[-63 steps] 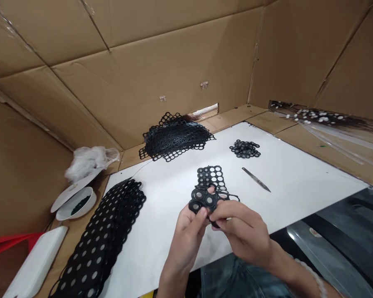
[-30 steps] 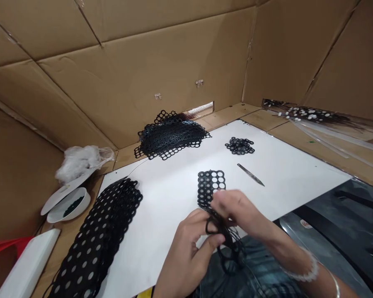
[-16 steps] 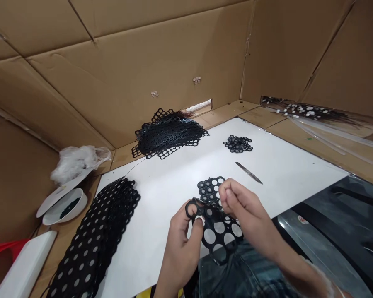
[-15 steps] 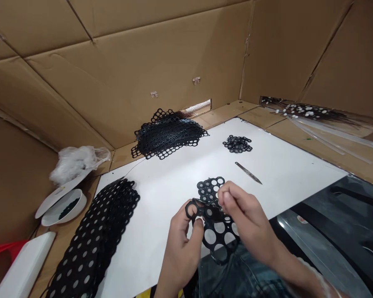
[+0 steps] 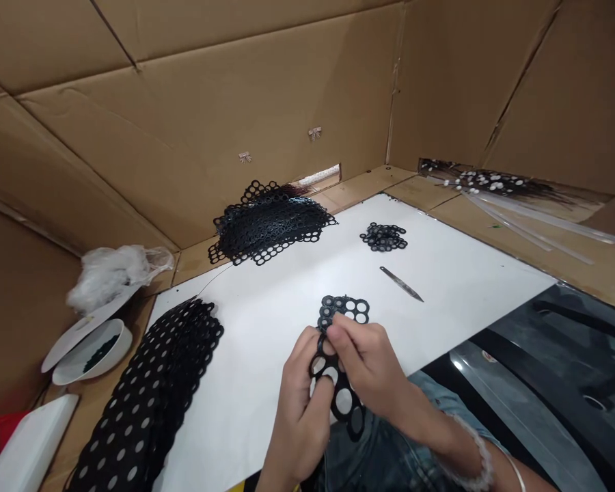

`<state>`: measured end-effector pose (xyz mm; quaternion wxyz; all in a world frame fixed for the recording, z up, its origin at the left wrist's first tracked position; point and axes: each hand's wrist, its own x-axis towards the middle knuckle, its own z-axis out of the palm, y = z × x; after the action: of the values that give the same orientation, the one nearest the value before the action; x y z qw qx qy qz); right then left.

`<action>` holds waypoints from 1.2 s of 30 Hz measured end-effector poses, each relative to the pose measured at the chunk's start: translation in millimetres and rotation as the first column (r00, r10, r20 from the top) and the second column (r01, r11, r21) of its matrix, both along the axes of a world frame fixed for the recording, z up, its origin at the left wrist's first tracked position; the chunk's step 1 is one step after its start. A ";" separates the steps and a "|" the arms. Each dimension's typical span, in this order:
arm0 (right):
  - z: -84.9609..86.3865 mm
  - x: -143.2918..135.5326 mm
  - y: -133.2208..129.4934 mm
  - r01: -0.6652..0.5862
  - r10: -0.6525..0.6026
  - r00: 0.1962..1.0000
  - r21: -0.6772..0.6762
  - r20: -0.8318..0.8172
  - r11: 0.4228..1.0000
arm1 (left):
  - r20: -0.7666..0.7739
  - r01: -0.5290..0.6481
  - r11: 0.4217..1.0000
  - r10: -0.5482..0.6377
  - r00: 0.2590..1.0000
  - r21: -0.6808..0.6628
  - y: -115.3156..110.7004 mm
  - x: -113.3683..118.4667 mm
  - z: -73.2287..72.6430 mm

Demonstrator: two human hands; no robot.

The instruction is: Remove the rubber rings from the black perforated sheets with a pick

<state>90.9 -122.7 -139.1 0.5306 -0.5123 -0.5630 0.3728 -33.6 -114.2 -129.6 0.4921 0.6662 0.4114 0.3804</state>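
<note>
A black piece with round holes [image 5: 343, 401] hangs between my hands at the near edge of the white board [image 5: 236, 403]. My left hand [image 5: 305, 403] pinches its left side, thumb in front. On its upper part my right hand [image 5: 367, 359] has thumb and forefinger pressed together, close to the left fingertips; what lies between them is hidden. Just beyond the hands, a flat cluster of black rings [image 5: 357, 309] lies on the board, partly covered by the right fingers. A pointed metal blade [image 5: 402, 284] rests farther right.
Black dotted strips [image 5: 143, 396] are stacked at left, a black mesh pile [image 5: 274, 225] at the back. A small ring heap [image 5: 383, 237] sits behind the blade. At far left are a white bowl [image 5: 113, 359] and a plastic bag [image 5: 102, 273]. Cardboard walls [image 5: 266, 89] stand behind.
My right hand has moved left and down, onto the holed piece beside my left fingers. The piece has turned and hangs narrower. The whole view has shifted slightly.
</note>
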 end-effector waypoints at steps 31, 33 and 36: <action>-1.2 13.7 4.2 -0.103 0.105 0.988 -0.025 0.115 0.994 | 0.003 0.045 0.996 -0.046 0.999 0.082 5.4 9.1 -1.7; -5.4 12.6 6.0 -0.163 0.158 0.979 -0.032 -0.128 0.986 | 0.080 0.044 0.999 -0.046 0.996 0.029 6.1 5.0 -4.8; -5.8 8.6 9.2 -0.188 0.110 0.861 -0.109 -0.497 0.976 | 0.249 0.012 0.994 0.016 0.968 -0.110 6.0 -2.1 -11.6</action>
<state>99.6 -113.5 -144.9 0.5837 -0.3959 -0.4185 0.5722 -35.7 -108.2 -141.2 0.5755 0.5845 0.3674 0.4384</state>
